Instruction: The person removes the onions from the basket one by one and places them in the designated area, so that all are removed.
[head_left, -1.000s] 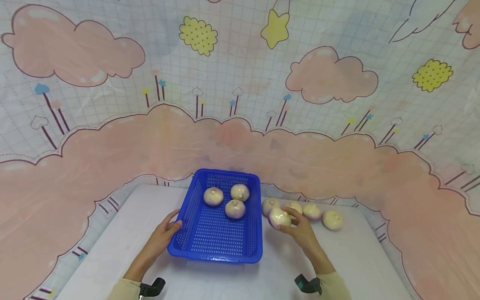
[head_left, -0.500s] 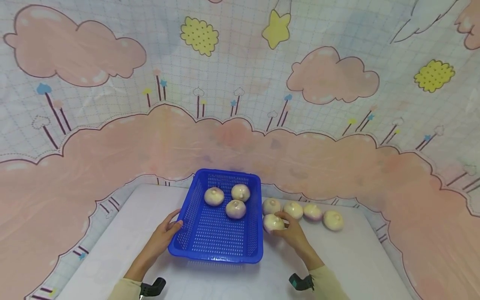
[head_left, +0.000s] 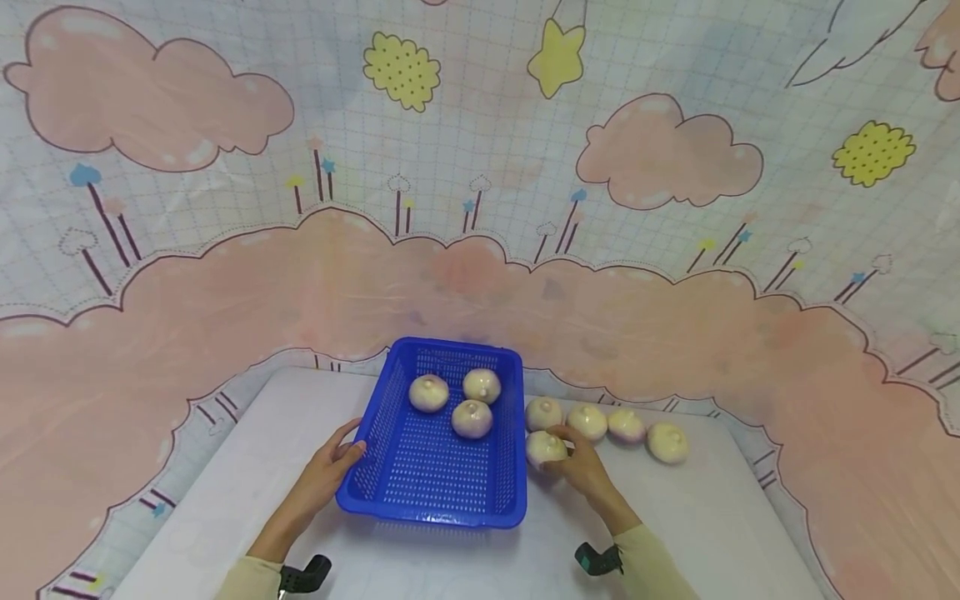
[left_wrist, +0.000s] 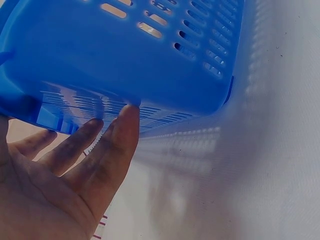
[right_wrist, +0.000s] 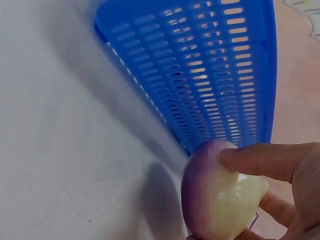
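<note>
A blue perforated plastic basket point(head_left: 431, 521) holds three white-and-purple turnips, one point(head_left: 428, 393) at the left and two closer to the right wall. My left hand point(head_left: 324, 471) grips the basket's left side, its thumb at the rim; in the left wrist view its fingers point(left_wrist: 127, 130) lie against the outer wall. My right hand point(head_left: 587, 471) holds another turnip point(head_left: 546, 450) between thumb and fingers, just right of the basket. The right wrist view shows this turnip point(right_wrist: 220, 195) from the side, overlapping the basket's slotted wall.
Several more turnips form a row on the white table point(head_left: 720, 517), from one point(head_left: 543, 412) beside the basket to one point(head_left: 667, 442) at the right end. Behind the table hangs a cloth point(head_left: 480, 283) printed with clouds. Both forearms wear black wrist devices.
My right hand has moved left and down with its turnip, coming close to the basket's right wall and uncovering the row behind. The left hand and basket have stayed put.
</note>
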